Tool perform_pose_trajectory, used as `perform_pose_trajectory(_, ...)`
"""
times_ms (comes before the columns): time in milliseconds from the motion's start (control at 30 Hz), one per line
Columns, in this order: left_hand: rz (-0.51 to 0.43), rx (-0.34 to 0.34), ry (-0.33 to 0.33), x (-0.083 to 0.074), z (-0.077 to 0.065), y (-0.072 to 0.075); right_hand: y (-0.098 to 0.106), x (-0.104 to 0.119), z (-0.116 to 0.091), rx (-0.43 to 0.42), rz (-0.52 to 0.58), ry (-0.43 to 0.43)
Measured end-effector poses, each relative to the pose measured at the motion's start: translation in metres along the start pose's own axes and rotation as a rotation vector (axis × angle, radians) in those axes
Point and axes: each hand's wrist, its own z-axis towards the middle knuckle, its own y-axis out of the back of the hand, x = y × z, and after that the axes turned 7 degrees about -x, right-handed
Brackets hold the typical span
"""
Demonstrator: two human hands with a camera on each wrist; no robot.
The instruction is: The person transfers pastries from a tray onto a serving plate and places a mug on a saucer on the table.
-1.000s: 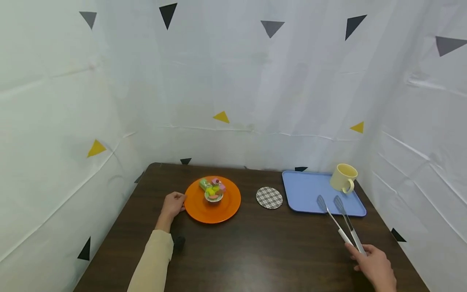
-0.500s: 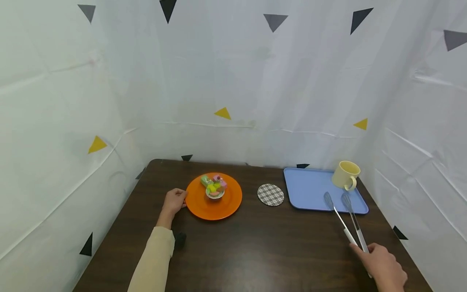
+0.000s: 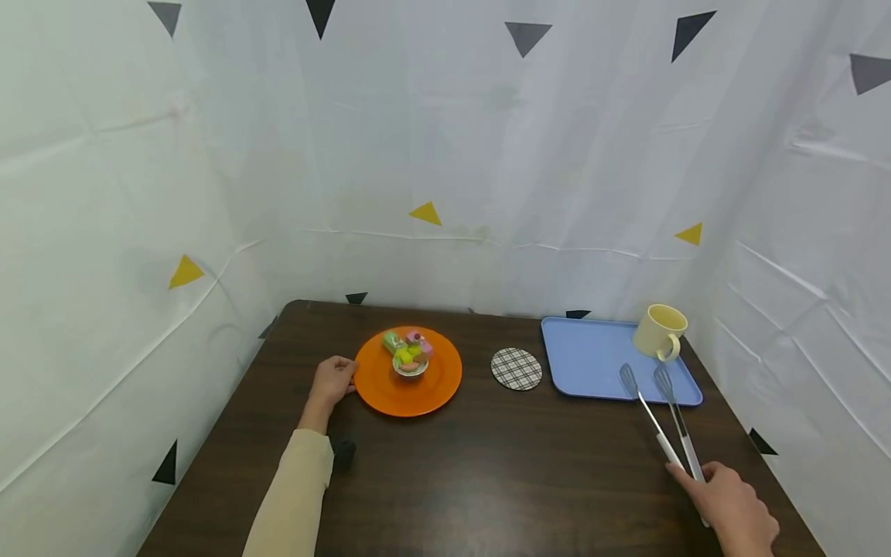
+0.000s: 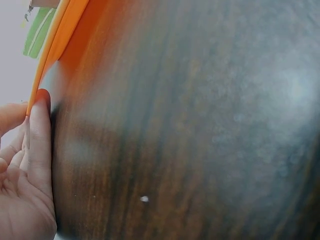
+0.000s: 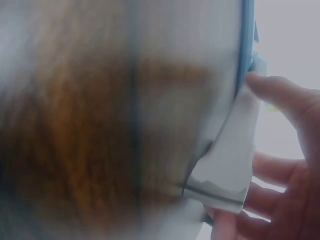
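Note:
In the head view my left hand (image 3: 332, 383) is at the left rim of an orange plate (image 3: 442, 381). The left wrist view shows its thumb over the rim and its fingers under it, pinching the plate's edge. On the plate sits a small silvery cup (image 3: 411, 372) with yellow pieces in it; a green piece (image 3: 394, 343) and a pink cake-like piece (image 3: 426, 348) are beside it. My right hand (image 3: 741, 507) grips white-handled tongs (image 3: 670, 450) at the lower right. The tongs' tips are spread apart over the near edge of a blue tray (image 3: 585, 363), with nothing between them.
A yellow mug (image 3: 656, 333) stands at the tray's back right. A round checked coaster (image 3: 516, 369) lies between plate and tray. A small dark object (image 3: 344, 456) is beside the left sleeve. White sheeting (image 3: 445, 139) surrounds the dark wooden table (image 3: 487, 480).
My right hand has shifted slightly to the right with the tongs, and their rear end now shows below the hand. My left hand stays at the plate rim. The head view has tilted slightly.

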Motion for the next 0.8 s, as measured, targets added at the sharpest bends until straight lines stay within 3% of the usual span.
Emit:
perform_pose_trajectory(300, -0.007, 0.037, -0.014, 0.001, 0.000, 0.004, 0.003, 0.002, 0.000, 0.043, -0.015, -0.058)
perform_pose_trajectory(467, -0.014, 0.057, 0.008, 0.002, -0.001, 0.005, 0.009, 0.001, 0.004, 0.025, 0.005, -0.065)
perform_pose_trajectory(800, -0.007, 0.061, 0.043, -0.019, -0.013, 0.006, 0.027, 0.012, 0.017, -0.041, 0.031, -0.036)
